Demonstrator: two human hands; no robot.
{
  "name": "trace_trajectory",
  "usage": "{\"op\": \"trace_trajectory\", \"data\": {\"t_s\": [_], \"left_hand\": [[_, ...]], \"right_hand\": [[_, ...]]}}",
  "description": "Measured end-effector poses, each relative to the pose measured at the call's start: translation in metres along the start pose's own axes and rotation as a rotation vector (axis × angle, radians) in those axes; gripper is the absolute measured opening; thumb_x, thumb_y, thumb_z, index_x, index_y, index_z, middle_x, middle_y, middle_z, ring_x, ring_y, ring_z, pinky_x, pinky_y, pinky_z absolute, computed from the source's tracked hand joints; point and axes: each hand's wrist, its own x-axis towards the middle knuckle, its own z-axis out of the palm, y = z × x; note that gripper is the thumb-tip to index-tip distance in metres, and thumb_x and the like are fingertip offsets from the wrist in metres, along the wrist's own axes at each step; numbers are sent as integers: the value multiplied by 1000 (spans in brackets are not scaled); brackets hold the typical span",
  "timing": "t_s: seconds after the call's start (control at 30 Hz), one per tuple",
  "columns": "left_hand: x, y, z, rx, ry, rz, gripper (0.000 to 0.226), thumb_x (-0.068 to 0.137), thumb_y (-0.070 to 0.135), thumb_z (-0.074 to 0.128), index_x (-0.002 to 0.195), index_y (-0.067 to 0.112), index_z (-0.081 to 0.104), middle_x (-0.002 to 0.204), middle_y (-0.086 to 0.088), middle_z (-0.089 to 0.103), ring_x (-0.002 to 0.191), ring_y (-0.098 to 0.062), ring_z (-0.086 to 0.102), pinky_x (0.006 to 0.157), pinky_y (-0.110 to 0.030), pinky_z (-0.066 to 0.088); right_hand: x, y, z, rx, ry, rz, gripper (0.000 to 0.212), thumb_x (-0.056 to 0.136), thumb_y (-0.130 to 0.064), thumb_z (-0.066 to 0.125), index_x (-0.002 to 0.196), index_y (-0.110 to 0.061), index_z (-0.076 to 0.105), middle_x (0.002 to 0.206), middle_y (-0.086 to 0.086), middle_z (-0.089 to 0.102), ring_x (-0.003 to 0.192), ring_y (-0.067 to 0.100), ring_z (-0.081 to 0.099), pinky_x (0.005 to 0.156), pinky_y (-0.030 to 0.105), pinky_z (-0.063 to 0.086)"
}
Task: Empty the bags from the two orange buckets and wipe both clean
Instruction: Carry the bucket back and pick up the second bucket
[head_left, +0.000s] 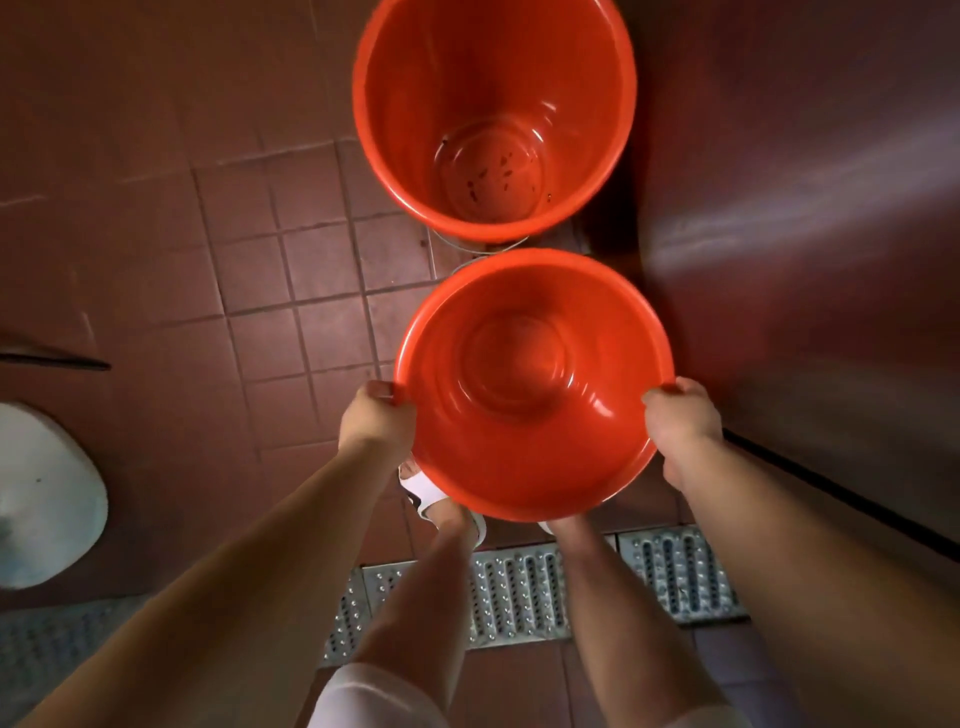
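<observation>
Near orange bucket (535, 384) held up between both hands, above the feet and the metal drain grate (519, 587). Left hand (375, 418) gripping the rim on its left side, thumb hooked over the edge; right hand (680, 415) gripping the rim on the opposite side, fingers curled under. Mouth turned up toward the camera, inside glossy and wet-looking, no bag in it, round base showing ringed ridges. Beyond it, just past its far rim, second orange bucket (493, 114) standing on the brown tiled floor (218, 218) against a dark wall panel (800, 208), also bagless, with shallow water and dark specks on its bottom. White fixture (47, 499) at far left, well apart from both
</observation>
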Motion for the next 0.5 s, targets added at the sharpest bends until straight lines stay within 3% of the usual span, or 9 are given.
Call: {"op": "trace_trajectory", "data": {"t_s": [0.07,0.13,0.27,0.43,0.5], "left_hand": [[6,3,9,-6,-14,2,29,90,22,55,112,20,74,96,-7,76,87,-29,70,68,-28,48],[9,5,15,-21,-28,4,28,86,20,59,110,21,73,93,-6,76,89,-30,73,75,-32,56],[15,8,29,-35,-95,18,26,83,19,61,106,25,72,93,-2,77,89,-27,73,79,-35,60],[18,10,40,-14,-141,-11,41,86,25,65,127,19,68,102,-5,74,92,-26,70,80,-34,54],[14,13,39,17,-147,-7,41,88,25,63,129,18,66,91,-1,71,82,-22,67,76,-31,51]], "right_hand": [[10,-1,4,9,17,-2,47,89,-26,57,136,-24,55,101,-3,60,92,27,59,83,36,47],[17,-2,6,20,26,-7,47,88,-26,57,135,-24,56,113,2,64,95,27,60,88,36,50],[29,-2,7,2,20,-15,47,87,-29,56,134,-27,56,119,4,68,100,31,64,96,44,54],[34,-1,2,-55,-19,-3,58,87,-31,58,143,-26,47,126,5,65,105,34,63,97,44,52],[27,-2,2,-92,-24,-31,60,84,-30,59,142,-23,47,130,7,63,110,35,63,96,40,51]]}}
